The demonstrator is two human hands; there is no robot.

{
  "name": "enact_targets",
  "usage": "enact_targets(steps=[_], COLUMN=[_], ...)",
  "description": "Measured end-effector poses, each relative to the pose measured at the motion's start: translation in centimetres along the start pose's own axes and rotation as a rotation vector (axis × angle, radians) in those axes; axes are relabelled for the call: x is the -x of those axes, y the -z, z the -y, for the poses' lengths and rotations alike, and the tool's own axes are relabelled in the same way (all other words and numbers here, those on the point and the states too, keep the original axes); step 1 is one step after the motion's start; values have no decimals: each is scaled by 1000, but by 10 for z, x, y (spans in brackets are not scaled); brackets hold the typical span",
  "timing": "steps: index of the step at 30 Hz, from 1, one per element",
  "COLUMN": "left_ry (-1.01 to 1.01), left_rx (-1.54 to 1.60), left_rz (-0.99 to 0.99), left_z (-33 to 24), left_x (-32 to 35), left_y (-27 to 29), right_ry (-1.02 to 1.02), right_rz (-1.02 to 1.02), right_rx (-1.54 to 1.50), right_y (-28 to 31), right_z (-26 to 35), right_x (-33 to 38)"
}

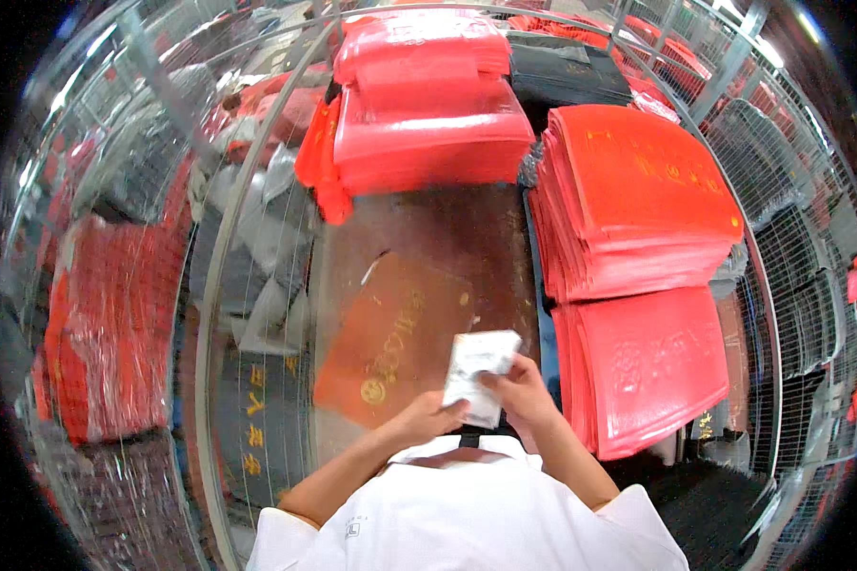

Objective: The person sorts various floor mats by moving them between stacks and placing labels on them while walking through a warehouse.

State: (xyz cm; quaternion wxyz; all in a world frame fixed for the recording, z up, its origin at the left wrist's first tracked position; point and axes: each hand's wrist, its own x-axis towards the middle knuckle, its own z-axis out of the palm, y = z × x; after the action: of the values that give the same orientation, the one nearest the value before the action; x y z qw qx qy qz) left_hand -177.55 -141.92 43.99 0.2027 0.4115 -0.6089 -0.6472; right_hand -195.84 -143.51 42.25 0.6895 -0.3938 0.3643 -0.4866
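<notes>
A small white rectangular packet (481,357) with grey print is between my two hands, close in front of my chest. Whether it is a box or a stack of paper I cannot tell. My left hand (430,417) grips its lower left edge, fingers closed. At its right side my right hand (524,390) is closed on it, with the thumb lying across its face. Beyond the packet, an orange-brown mat (390,333) with yellow markings lies flat on the floor.
Tall piles of red mats stand ahead (428,133) and to the right (638,228), the right one above a lower pink-red pile (652,362). Black mats (567,76) sit at the back. Wire mesh panels (248,190) close in both sides, with wrapped red mats (114,333) at left.
</notes>
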Motion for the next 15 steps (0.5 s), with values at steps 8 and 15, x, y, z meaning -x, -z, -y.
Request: enact_targets(steps=[8, 15], left_ry=[196, 87], left_rx=[-250, -186], left_rz=[496, 267], left_z=[-51, -76], left_x=[-288, -473], left_y=[120, 259], right_ry=[-350, -447], right_rz=[-236, -141], right_rx=[-420, -45], right_y=[119, 205], right_z=[65, 112], right_x=[-241, -488])
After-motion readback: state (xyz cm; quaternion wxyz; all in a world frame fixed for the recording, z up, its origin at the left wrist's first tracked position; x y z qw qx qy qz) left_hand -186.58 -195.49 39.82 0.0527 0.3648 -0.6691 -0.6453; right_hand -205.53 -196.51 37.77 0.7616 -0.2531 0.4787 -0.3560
